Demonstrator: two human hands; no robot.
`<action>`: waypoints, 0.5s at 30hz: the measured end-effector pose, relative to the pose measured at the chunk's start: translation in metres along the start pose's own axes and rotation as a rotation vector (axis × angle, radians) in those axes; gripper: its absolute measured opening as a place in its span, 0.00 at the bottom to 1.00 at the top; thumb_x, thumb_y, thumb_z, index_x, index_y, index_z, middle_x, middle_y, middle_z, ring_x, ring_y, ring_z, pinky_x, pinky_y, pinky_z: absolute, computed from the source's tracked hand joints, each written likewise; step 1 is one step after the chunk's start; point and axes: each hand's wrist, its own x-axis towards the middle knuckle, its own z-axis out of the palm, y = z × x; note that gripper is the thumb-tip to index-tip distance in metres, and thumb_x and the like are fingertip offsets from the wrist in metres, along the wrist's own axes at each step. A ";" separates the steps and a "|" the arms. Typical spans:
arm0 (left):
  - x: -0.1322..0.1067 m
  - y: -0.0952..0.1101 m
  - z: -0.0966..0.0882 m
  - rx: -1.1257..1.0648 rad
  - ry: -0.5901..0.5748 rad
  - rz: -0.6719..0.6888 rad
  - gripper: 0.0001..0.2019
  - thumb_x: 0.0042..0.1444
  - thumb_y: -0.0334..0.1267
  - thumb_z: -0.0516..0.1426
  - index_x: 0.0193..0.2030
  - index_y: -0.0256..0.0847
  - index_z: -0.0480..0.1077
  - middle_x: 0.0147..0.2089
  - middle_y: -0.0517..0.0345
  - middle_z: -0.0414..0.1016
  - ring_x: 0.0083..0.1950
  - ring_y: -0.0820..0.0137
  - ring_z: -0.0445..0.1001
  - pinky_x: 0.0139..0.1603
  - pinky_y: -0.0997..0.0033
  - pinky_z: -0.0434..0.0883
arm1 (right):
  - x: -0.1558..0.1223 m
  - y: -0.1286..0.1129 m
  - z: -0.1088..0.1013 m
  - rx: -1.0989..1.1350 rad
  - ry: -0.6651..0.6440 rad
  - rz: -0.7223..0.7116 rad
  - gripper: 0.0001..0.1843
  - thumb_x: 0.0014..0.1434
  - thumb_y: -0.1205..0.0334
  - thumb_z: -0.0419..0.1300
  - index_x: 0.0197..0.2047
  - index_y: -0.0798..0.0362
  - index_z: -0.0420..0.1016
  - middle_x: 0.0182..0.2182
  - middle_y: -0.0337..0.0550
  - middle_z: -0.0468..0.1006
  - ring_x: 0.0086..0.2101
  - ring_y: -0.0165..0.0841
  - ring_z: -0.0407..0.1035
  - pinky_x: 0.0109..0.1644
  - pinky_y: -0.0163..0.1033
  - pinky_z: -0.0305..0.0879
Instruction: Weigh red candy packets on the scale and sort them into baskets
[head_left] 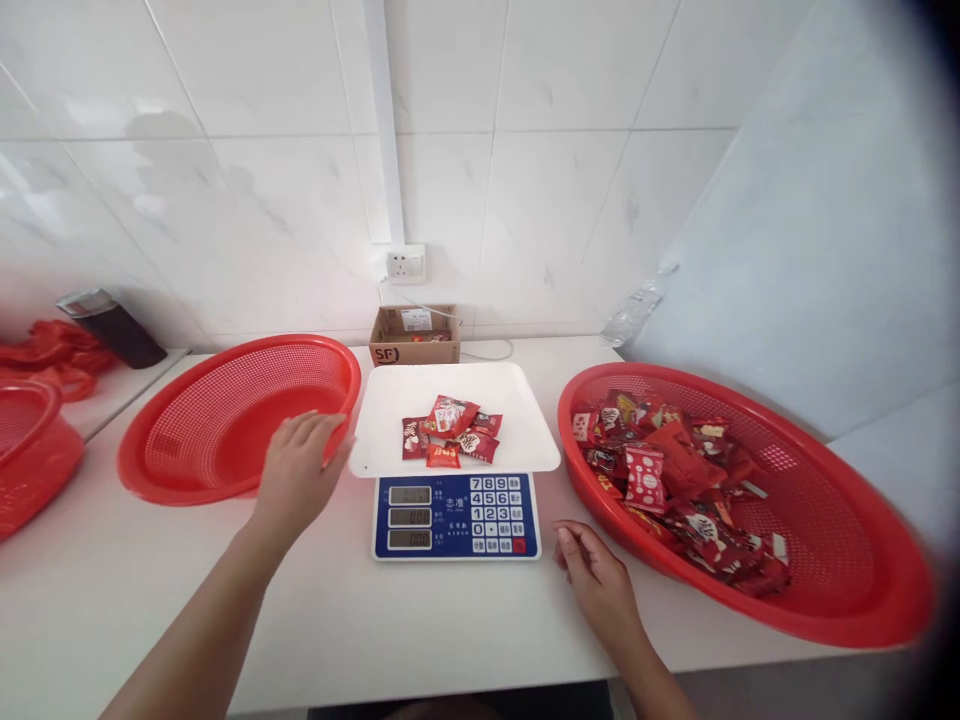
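Take the scale (457, 548) as the middle of the clock, with twelve toward the wall. Nearest to me, at about four o'clock, the person's right hand (602, 580) hangs with its fingers loosely curled, between the scale's keypad and a big red basket; whether anything is inside the curl, I cannot tell. That right-hand basket (840, 545) sprawls out at three o'clock, with a heap of wrapped packets (675, 470), mostly red, gathered toward its side nearer the scale. At nine o'clock the left hand (300, 468) is open and I see nothing in it, its fingers reaching over the near side of another red basket (255, 430). In the middle, the scale's white pan (382, 400) bears a small cluster of red packets (454, 425), some overlapping, away from either hand. Farther off at nine, part of a third red basket (34, 470) shows. Around ten o'clock a dark flask (120, 330) leans beside crumpled red material (64, 350). At twelve, just beyond the pan, stands an open cardboard box (427, 353); between one and two, a clear plastic bottle (637, 310) tilts. Past the box, a socket (405, 264) sits on the tiled wall (562, 230).
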 end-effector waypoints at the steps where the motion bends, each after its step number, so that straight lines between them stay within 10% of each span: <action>1: 0.004 0.008 0.002 -0.072 -0.032 0.066 0.21 0.60 0.48 0.45 0.52 0.38 0.64 0.54 0.50 0.68 0.60 0.60 0.59 0.60 0.55 0.57 | 0.000 0.001 0.000 -0.001 0.001 -0.005 0.25 0.54 0.40 0.49 0.37 0.53 0.71 0.23 0.42 0.73 0.26 0.34 0.67 0.32 0.37 0.65; 7: 0.033 0.044 0.016 -0.290 -0.396 0.280 0.22 0.58 0.48 0.47 0.56 0.42 0.60 0.61 0.53 0.60 0.65 0.61 0.50 0.62 0.56 0.56 | 0.000 0.006 0.001 0.026 -0.011 0.007 0.25 0.55 0.41 0.49 0.39 0.54 0.71 0.22 0.41 0.71 0.25 0.34 0.66 0.29 0.36 0.64; 15: 0.050 0.046 0.032 -0.339 -0.454 0.266 0.22 0.55 0.45 0.50 0.55 0.41 0.60 0.58 0.50 0.63 0.65 0.58 0.51 0.62 0.55 0.55 | 0.000 0.005 0.001 0.038 -0.011 -0.005 0.25 0.54 0.41 0.50 0.39 0.54 0.71 0.22 0.40 0.71 0.25 0.33 0.66 0.29 0.35 0.64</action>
